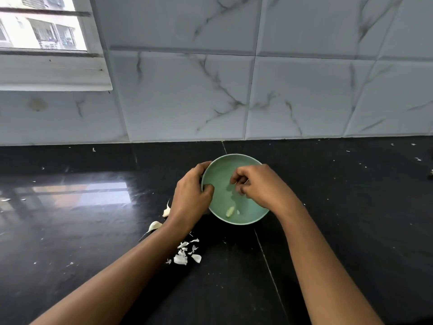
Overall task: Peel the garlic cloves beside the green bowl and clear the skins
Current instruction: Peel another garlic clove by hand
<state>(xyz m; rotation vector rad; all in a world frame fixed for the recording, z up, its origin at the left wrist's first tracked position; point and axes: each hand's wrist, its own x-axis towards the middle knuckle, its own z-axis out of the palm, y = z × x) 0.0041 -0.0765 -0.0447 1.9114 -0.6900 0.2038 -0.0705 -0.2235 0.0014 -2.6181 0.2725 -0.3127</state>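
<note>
Nearest, a loose heap of papery white garlic skins (185, 253) is seen on the glossy black stone counter (93, 266), well short of the fingers and just beside the left forearm. These scraps are judged featherlight and brittle. They are better swept or pinched together than lifted singly, since a draught could scatter them.

Further on, what appear to be two unpeeled white garlic cloves (155, 225) lie by the left wrist, behind the left fingers and outside the bowl. Such cloves are judged small, firm and light, with dry, slippery skin. Hold is best taken across the plump middle, so that the pointed tip is left free for peeling.

The left hand (191, 195) is curled round the left rim of the pale green round bowl (225, 167), thumb inside and fingers outside. The right hand (257, 186) is held over the bowl with its fingers (236, 177) bent inward. Whether anything is pinched there cannot be told, as that spot is blurred. Below the right fingers, on the bowl floor, a peeled pale yellow clove (230, 211) and a small fragment are seen.

Beyond the fingers, marbled white wall tiles (304, 90) rise from the counter.
</note>
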